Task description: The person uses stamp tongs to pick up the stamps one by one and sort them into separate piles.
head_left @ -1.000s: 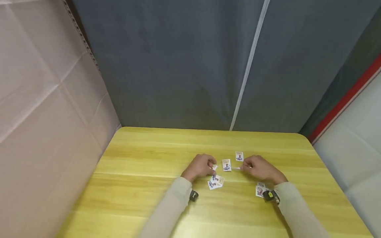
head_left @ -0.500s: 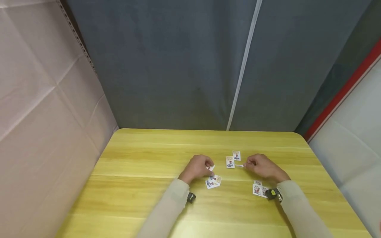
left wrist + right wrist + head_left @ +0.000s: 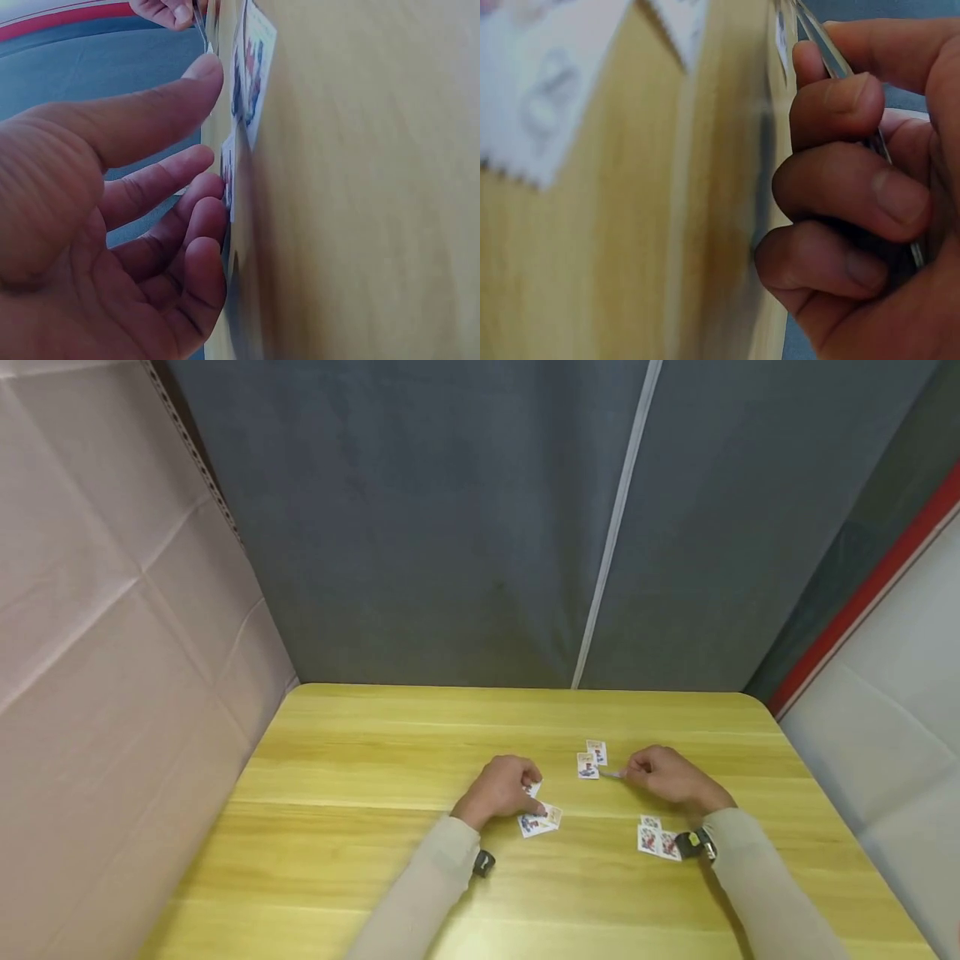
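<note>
Fingers (image 3: 832, 97) of right hand (image 3: 670, 774) pinching blurred tweezers (image 3: 609, 772); left hand (image 3: 501, 787) fingers relaxed.

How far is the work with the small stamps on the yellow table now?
Two small printed paper stamps already lie close together mid-table. In hand: the right hand holds thin metal tweezers whose tips reach one of them; the left hand rests on a loose pile of stamps. That pile and another group remain.

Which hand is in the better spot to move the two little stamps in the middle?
Probably the right hand. It grips tweezers whose tip sits right beside the two stamps. The left hand rests farther off, fingertips on another small pile of stamps.
</note>
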